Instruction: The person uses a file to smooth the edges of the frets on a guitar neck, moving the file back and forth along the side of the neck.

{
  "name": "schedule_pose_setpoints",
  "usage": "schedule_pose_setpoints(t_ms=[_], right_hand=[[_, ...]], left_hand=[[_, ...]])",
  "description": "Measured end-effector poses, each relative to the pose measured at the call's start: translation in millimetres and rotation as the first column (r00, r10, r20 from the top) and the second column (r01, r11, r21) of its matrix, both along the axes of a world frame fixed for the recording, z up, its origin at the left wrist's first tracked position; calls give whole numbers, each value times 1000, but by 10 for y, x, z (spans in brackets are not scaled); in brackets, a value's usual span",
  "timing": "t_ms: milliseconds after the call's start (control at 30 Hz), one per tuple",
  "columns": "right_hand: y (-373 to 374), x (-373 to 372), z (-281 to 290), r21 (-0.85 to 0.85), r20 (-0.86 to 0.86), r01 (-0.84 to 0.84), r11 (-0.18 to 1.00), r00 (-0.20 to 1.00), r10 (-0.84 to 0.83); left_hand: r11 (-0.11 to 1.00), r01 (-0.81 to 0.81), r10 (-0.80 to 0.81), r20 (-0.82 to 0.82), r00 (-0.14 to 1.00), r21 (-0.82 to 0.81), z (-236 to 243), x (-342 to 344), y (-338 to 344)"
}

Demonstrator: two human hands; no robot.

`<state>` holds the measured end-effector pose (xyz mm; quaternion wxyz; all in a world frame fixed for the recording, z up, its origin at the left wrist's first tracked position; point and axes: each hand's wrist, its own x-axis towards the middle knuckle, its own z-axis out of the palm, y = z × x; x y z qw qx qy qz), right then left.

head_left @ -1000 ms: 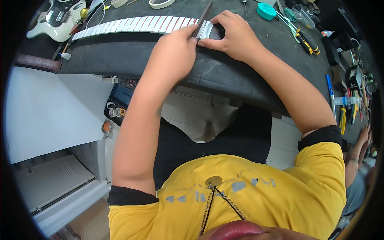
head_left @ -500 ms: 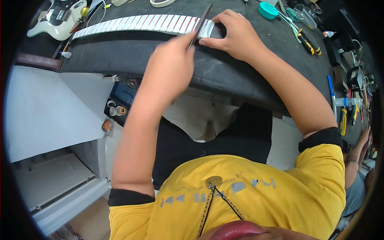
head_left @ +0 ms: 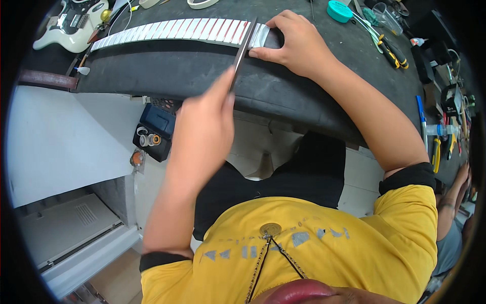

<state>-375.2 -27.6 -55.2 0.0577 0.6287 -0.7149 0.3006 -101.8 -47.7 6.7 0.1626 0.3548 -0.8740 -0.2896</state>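
A long guitar neck (head_left: pixel 202 29) lies across the bench with its fretboard up. White strips cover the spaces between the frets, some with reddish lines along them. My left hand (head_left: pixel 205 121), partly blurred, is closed round the near end of a narrow metal file (head_left: pixel 243 53). The file crosses the neck near its right end, and its tip reaches just past the far edge. My right hand (head_left: pixel 293 43) pinches that right end, thumb on the near side and fingers on the far side.
A white electric guitar body (head_left: pixel 76 23) stands at the far left. To the right lie a teal round container (head_left: pixel 339 11), yellow-and-black handled pliers (head_left: pixel 392 53) and several other tools. A small black open box (head_left: pixel 154 129) sits below the bench edge. Another person's arm (head_left: pixel 450 197) shows at far right.
My left hand has drawn back toward me, sliding the file nearer across the neck and slightly left. My right hand keeps its hold on the neck's end.
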Motion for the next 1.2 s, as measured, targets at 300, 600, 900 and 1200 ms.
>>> schedule_pose_setpoints(t_ms=[300, 600, 900, 1200], right_hand=[[23, -73, -67, -20, -33, 2, 1000, 999, -2], [-44, 19, -25, -4, -1, 1, 1000, 1000, -1], [9, -21, -38, -1, -1, 28, 1000, 1000, -28], [-119, 62, -45, -26, -49, -36, 999, 998, 35]], left_hand=[[1000, 25, -25, -26, 999, 4, -80, -99, -86], [998, 33, -35, -28, 999, -54, -39, -374, -370], [997, 28, -30, -35, 999, -71, -253, 298, 123], [998, 62, -62, -22, 998, -11, -116, -525, -753]])
